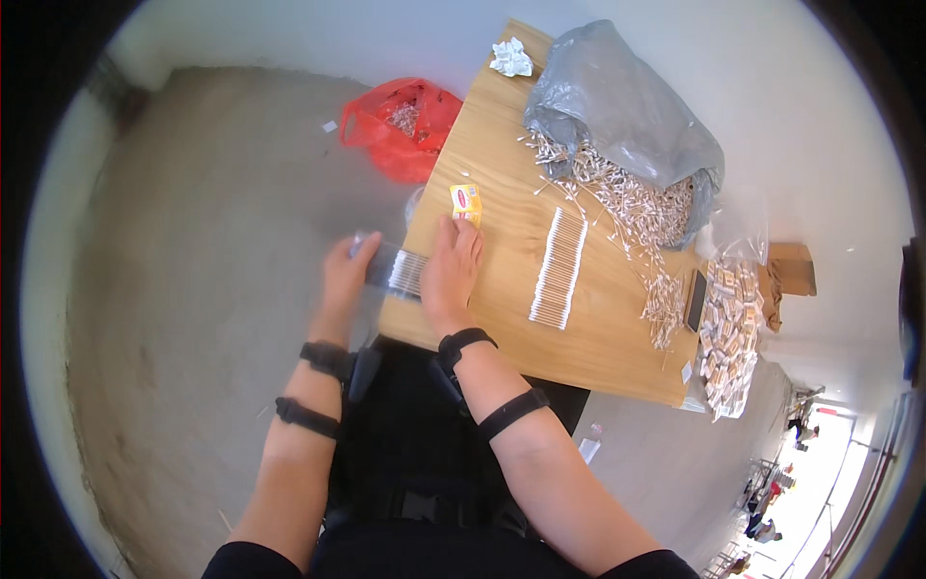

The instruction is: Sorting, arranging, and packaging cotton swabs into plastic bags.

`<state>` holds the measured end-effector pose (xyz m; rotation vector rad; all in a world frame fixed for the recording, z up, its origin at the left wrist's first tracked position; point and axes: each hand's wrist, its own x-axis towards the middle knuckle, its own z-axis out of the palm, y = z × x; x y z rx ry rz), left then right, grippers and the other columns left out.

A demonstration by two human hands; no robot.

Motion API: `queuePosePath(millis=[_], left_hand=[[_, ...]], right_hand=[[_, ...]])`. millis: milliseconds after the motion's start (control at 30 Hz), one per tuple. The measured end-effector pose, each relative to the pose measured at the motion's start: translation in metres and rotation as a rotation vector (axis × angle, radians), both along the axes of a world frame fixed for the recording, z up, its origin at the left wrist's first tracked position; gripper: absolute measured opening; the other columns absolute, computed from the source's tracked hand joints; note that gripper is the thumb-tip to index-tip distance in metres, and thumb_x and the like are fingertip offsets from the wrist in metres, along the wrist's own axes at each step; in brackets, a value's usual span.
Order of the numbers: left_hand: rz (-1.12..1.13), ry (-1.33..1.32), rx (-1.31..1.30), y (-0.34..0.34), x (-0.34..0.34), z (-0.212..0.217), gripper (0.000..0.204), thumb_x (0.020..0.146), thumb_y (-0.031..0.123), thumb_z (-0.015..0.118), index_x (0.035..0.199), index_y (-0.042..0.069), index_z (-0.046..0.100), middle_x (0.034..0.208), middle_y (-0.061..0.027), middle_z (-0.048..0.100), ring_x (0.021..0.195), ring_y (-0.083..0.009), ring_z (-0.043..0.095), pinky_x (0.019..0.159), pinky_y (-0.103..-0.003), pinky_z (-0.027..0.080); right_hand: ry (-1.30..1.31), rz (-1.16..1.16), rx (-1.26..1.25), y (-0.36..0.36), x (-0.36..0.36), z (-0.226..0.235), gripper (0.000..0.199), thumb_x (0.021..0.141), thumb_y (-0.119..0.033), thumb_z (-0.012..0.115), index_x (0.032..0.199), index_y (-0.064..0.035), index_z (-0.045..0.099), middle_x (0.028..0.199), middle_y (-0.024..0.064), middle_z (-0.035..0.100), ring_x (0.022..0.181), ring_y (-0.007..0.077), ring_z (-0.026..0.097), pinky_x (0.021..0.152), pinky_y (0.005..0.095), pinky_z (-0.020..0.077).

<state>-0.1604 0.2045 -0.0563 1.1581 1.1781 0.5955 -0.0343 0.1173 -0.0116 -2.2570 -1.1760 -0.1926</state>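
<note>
Head view: the landmark is the light wooden tabletop [502, 183]. At its near left corner both hands hold a small clear plastic sleeve filled with white cotton swabs [397, 271], which juts out past the tabletop's left edge. The left hand [345, 273] has its fingers closed round the sleeve's outer end, off the tabletop; the right hand [450, 270] lies curled over the inner end, fingers bent down on it, palm resting on the wood. Just beyond the right hand stands a small yellow cardboard box [467, 203]. Toward the middle of the tabletop lies 1 neat row of white cotton swabs [559, 268], and at the far right a grey plastic bag [617, 106] spills a loose heap of swabs [637, 198]. Left of the tabletop, on the floor, sits a red plastic bag [403, 125].

The sleeve looks very light, thin and slippery, easily crushed; I judge it best gripped at both ends, gently
</note>
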Motion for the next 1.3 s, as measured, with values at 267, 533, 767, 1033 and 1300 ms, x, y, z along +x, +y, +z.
queuePosePath(millis=[267,533,767,1033,1300], left_hand=[[0.137,-0.273,-0.181,-0.007,0.005,0.005,0.031,0.081,0.032,0.073,0.089,0.003,0.066,0.076,0.0008,0.061,0.063,-0.0073,0.053,0.054,-0.024,0.04],[0.199,-0.171,-0.019,-0.017,0.014,0.009,0.027,0.082,0.023,0.072,0.089,-0.002,0.066,0.076,-0.0029,0.064,0.066,-0.0082,0.055,0.059,-0.026,0.044],[0.184,-0.24,-0.041,-0.02,0.01,0.027,0.018,0.085,0.021,0.071,0.082,0.006,0.063,0.071,0.0043,0.059,0.059,-0.0035,0.051,0.052,-0.019,0.039],[0.09,-0.224,-0.091,-0.008,-0.013,0.014,0.03,0.094,0.029,0.057,0.098,0.0,0.064,0.089,-0.0013,0.062,0.083,-0.0087,0.054,0.073,-0.024,0.043],[0.091,-0.246,-0.108,-0.01,-0.025,0.006,0.029,0.095,0.03,0.056,0.1,0.003,0.064,0.089,0.0003,0.061,0.081,-0.0075,0.052,0.071,-0.022,0.041]], right_hand=[[0.783,-0.159,0.459,-0.013,-0.013,0.0,0.033,0.097,-0.017,0.042,0.124,0.0021,0.048,0.124,0.014,0.045,0.121,0.0261,0.042,0.105,0.0352,0.0324],[0.925,-0.136,0.599,0.001,-0.046,-0.001,0.042,0.101,-0.028,0.036,0.128,0.0025,0.045,0.125,0.0122,0.043,0.123,0.0219,0.041,0.106,0.0332,0.0307],[0.937,-0.071,0.489,0.0,-0.02,0.009,0.034,0.097,-0.022,0.045,0.122,-0.0002,0.052,0.117,0.0113,0.049,0.113,0.0216,0.048,0.099,0.0325,0.0363],[0.279,0.042,0.038,0.03,0.103,0.01,0.038,0.075,-0.007,0.072,0.111,-0.0035,0.059,0.106,0.0151,0.048,0.098,0.0283,0.052,0.085,0.0359,0.0443],[0.348,0.102,-0.22,0.034,0.127,0.01,0.047,0.064,-0.016,0.082,0.105,-0.0094,0.061,0.101,0.0132,0.052,0.091,0.0276,0.058,0.08,0.0369,0.0481]])
